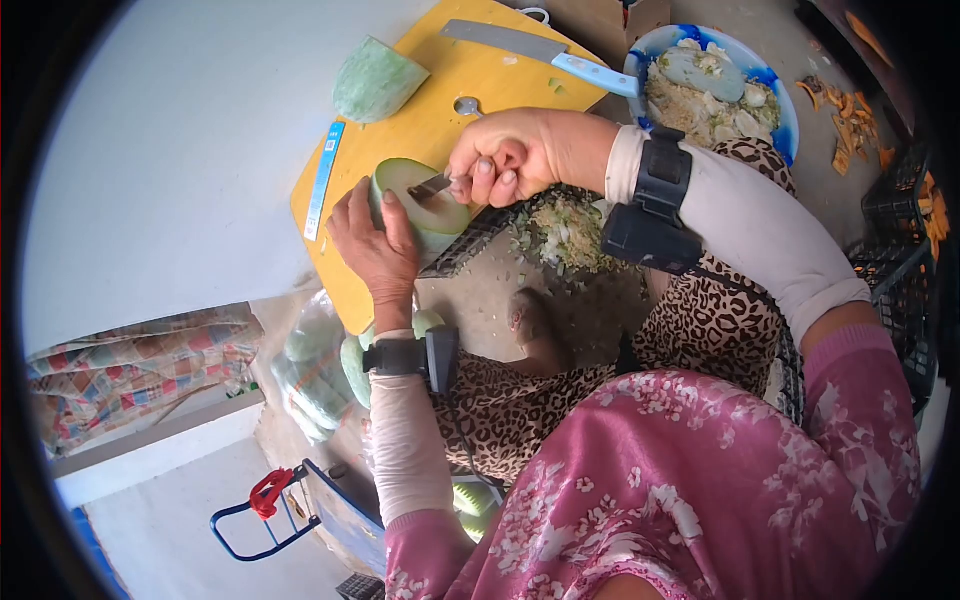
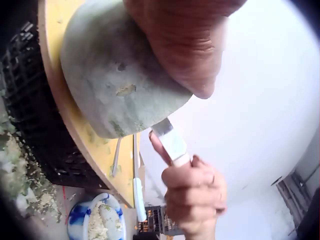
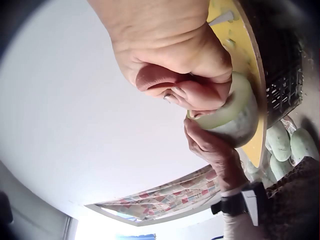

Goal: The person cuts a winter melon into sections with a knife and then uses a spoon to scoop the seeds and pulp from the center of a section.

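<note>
A cut winter melon half (image 1: 396, 176) stands on the yellow board (image 1: 385, 140), its pale cut face turned up toward the right hand. My left hand (image 1: 376, 245) holds it from the near left side, with the thumb at the rim. In my right hand (image 1: 510, 158) is a small knife (image 2: 171, 139) with a flat metal blade, gripped by its pale handle in curled fingers. The blade reaches in over the cut face, and its tip lies within the darker hollow at the middle. Melon skin, grey-green and scarred, fills much of the left wrist view.
On the board lie another melon piece (image 1: 378, 82), a cleaver (image 1: 510, 42) with a blue handle, a spoon (image 1: 467, 105) and a blue-and-white strip (image 1: 324, 180). A blue-rimmed basin (image 1: 790, 120) holds melon scraps. More scraps (image 1: 565, 228) lie below the board; whole melons (image 3: 279, 142) sit beneath it.
</note>
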Motion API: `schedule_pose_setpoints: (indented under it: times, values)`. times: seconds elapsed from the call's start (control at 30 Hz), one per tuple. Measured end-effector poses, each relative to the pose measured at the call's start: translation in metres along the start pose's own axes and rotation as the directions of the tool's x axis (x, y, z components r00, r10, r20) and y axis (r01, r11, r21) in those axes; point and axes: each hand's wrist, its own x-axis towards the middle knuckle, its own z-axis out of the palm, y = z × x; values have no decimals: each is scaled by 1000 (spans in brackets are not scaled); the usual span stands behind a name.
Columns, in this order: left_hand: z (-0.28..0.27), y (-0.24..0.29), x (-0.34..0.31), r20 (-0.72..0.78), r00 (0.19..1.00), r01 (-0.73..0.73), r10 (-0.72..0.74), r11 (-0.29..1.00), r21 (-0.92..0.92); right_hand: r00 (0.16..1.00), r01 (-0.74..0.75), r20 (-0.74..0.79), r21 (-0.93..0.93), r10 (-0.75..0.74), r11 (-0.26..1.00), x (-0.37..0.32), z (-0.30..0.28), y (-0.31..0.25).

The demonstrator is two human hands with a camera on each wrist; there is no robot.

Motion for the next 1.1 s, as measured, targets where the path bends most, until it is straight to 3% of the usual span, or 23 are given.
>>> schedule_pose_setpoints:
  times: [0.13,0.23,0.27,0.33,0.4,0.5,0.6,0.7,0.8,0.9,1.0,1.1]
  values:
    - [-2,-27,6,59,979,202,-193,957,-209,993,93,-51,-279,-111,956,-7,19,24]
    - [-8,-48,10,199,940,339,-276,816,-468,979,138,-38,-592,-198,794,-30,32,24]
    - [-11,-56,11,268,914,402,-304,769,-497,986,143,32,-672,-164,727,-33,27,20]
    - [-15,-61,19,354,889,447,-290,716,-536,957,116,-19,-888,-288,446,-47,35,17]
    - [-19,-62,28,460,851,506,-253,633,-586,899,57,-22,-984,-438,166,-56,36,15]
    - [-22,-58,36,599,778,571,-190,610,-549,802,133,215,-974,-558,-184,-44,14,12]
    - [-11,-65,41,467,873,396,-139,762,-512,751,53,274,-932,-601,-358,-37,1,11]
    - [-7,-66,38,197,964,225,-178,942,-249,675,29,329,-906,-660,-422,-27,-11,14]
    - [-26,-37,45,295,854,492,-427,847,-198,622,-49,314,-899,-717,-436,-27,-1,20]
    - [-24,-36,37,171,888,457,-427,860,-229,737,-179,193,-868,-648,-462,-30,15,17]
    - [-22,-33,32,178,842,539,-509,792,-285,673,-168,348,-787,-652,-594,-27,3,20]
    - [-17,-39,24,240,825,563,-511,707,-428,569,-177,435,-764,-698,-621,-29,-4,22]
